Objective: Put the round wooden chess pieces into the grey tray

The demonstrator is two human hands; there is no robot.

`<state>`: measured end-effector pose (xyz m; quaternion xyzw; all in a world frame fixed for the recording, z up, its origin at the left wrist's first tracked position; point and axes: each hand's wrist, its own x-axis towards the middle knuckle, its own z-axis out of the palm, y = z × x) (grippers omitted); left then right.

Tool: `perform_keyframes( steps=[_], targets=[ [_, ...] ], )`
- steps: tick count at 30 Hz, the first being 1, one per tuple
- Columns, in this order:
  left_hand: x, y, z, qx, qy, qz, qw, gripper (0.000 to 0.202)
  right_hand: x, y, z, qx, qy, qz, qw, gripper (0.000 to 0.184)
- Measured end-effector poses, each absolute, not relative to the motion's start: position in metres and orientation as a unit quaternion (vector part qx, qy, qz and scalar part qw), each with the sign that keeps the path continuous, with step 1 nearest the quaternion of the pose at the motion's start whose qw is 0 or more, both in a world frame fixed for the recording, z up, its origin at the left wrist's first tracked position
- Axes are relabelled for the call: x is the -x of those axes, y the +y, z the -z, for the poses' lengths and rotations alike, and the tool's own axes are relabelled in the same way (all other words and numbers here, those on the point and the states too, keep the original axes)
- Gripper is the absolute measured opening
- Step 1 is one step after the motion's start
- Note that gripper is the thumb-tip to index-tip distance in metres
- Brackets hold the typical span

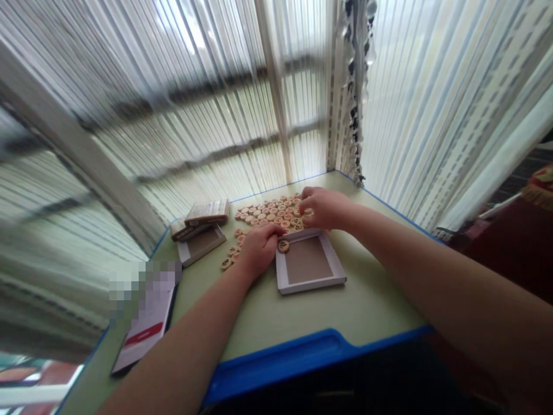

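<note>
Head view: smooth, pale-green counter (367, 294) with a raised blue edge (298, 354).
Left hand (260, 246): fingers loosely together, touching the far-left corner of the box (309, 262); cannot tell whether it grips anything.
Right hand (322, 207): fingers bent down at the wooden pieces (263, 217); any hold is hidden.
Box: shallow, white-walled, brown-bottomed, just right of the left hand, one marked disc (283, 246) inside.
Wooden pieces: flat, round, crowded beyond the left hand.

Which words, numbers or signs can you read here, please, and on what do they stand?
None reads clearly.
Round pieces: red or dark characters, too small.
Single piece at the tray's corner: dark mark, too blurred.
Flat device: any text too blurred.
</note>
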<state>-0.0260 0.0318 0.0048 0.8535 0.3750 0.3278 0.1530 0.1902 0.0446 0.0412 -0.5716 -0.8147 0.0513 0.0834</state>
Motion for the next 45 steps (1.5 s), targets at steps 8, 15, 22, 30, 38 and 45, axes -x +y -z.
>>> perform_keyframes(
  steps=[8, 15, 22, 30, 38, 45],
  targets=[
    [0.025, 0.033, -0.002, -0.852, 0.393, -0.315, 0.14, 0.023, -0.164, 0.026, -0.04, 0.46, -0.882, -0.071, 0.072, 0.038],
    [0.024, 0.037, 0.0, -0.84, 0.403, -0.329, 0.156, 0.022, -0.17, 0.027, -0.041, 0.436, -0.89, -0.063, 0.117, 0.021],
    [0.023, 0.037, -0.002, -0.851, 0.398, -0.318, 0.129, 0.018, -0.153, 0.019, -0.04, 0.4, -0.904, -0.128, 0.079, 0.023],
    [0.018, 0.037, -0.002, -0.866, 0.396, -0.287, 0.103, 0.024, -0.157, 0.021, -0.036, 0.437, -0.879, -0.187, 0.015, 0.048],
    [0.016, 0.035, -0.007, -0.869, 0.43, -0.227, 0.086, 0.03, -0.186, 0.04, -0.015, 0.638, -0.718, -0.133, 0.244, 0.049],
    [0.012, 0.032, -0.009, -0.877, 0.423, -0.215, 0.079, 0.028, -0.206, 0.047, -0.004, 0.726, -0.603, -0.099, 0.316, 0.048]
  ],
)
